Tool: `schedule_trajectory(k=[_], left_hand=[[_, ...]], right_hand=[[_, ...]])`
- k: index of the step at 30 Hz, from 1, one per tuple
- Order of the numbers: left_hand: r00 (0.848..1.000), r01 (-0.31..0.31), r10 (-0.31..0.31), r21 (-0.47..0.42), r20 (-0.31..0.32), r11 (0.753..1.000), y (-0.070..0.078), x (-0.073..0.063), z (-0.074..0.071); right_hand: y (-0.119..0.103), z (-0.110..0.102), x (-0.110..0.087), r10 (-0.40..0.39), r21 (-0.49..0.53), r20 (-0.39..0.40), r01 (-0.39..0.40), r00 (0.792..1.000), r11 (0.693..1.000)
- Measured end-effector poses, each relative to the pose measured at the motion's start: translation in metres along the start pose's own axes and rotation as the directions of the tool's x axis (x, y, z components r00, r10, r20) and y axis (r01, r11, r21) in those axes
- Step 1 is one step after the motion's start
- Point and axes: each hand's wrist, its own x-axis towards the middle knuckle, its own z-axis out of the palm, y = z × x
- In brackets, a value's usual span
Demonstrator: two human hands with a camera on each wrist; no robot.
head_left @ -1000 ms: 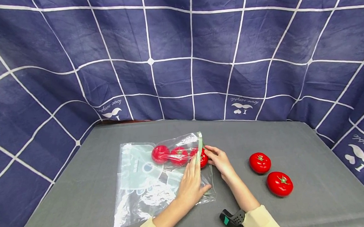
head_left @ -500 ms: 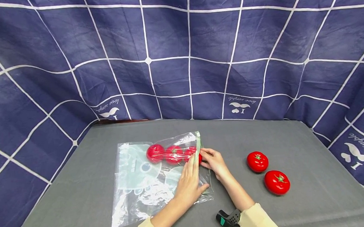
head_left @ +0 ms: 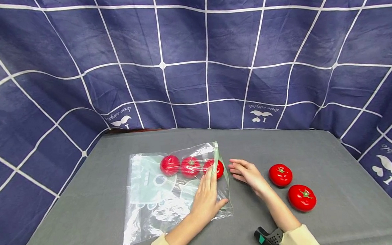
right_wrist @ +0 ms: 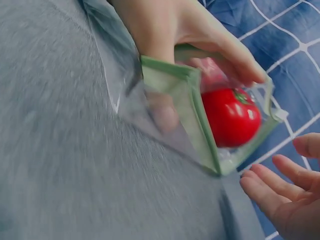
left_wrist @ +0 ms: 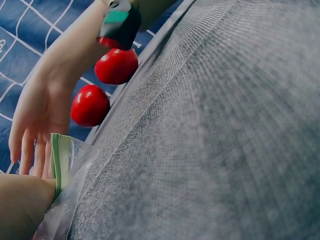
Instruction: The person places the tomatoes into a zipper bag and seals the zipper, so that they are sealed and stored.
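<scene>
A clear zip bag (head_left: 145, 223) with a green-edged mouth lies on the table, its mouth toward the right. Three red tomatoes sit in a row inside; the rightmost tomato (right_wrist: 231, 119) is just within the mouth. My left hand (head_left: 204, 200) is at the mouth, fingers straight along the upper edge and thumb spread apart. In the right wrist view, the left thumb (right_wrist: 162, 112) shows through the plastic, and the mouth gapes. My right hand (head_left: 249, 174) hovers right of the mouth, fingers loosely bent, holding nothing.
Two more tomatoes stand on the right, a farther tomato (head_left: 280, 175) and a nearer tomato (head_left: 302, 198). A grey cloth covers the table (head_left: 86, 204). Behind it hangs a blue curtain (head_left: 186, 82) with white lines. A black band (head_left: 268, 237) is on the right wrist.
My right hand has let go of the rightmost tomato at the bag's mouth and drawn back to the right. That tomato has slid slightly inward. The left hand stays at the mouth.
</scene>
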Motion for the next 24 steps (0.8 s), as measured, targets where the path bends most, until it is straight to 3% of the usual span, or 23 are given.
schedule_trajectory(k=[6, 15, 21, 24], left_hand=[[1.000, 0.001, -0.001, 0.000, -0.002, 1.000, 0.000, 0.000, 0.000], [1.000, 0.005, -0.005, -0.013, 0.007, 1.000, -0.001, 0.000, -0.002], [0.999, 0.015, -0.014, -0.012, 0.040, 1.000, 0.000, 0.000, -0.001], [0.999, 0.014, -0.013, -0.010, 0.034, 1.000, 0.000, 0.000, -0.001]], right_hand=[[-0.006, -0.022, -0.019, -0.084, -0.061, -0.044, 0.081, 0.995, 0.995], [-0.013, -0.052, -0.049, -0.224, -0.175, -0.084, 0.207, 0.971, 0.963], [-0.006, -0.070, -0.070, -0.308, -0.261, -0.117, 0.270, 0.944, 0.927], [-0.001, -0.078, -0.079, -0.370, -0.328, -0.168, 0.302, 0.914, 0.895]])
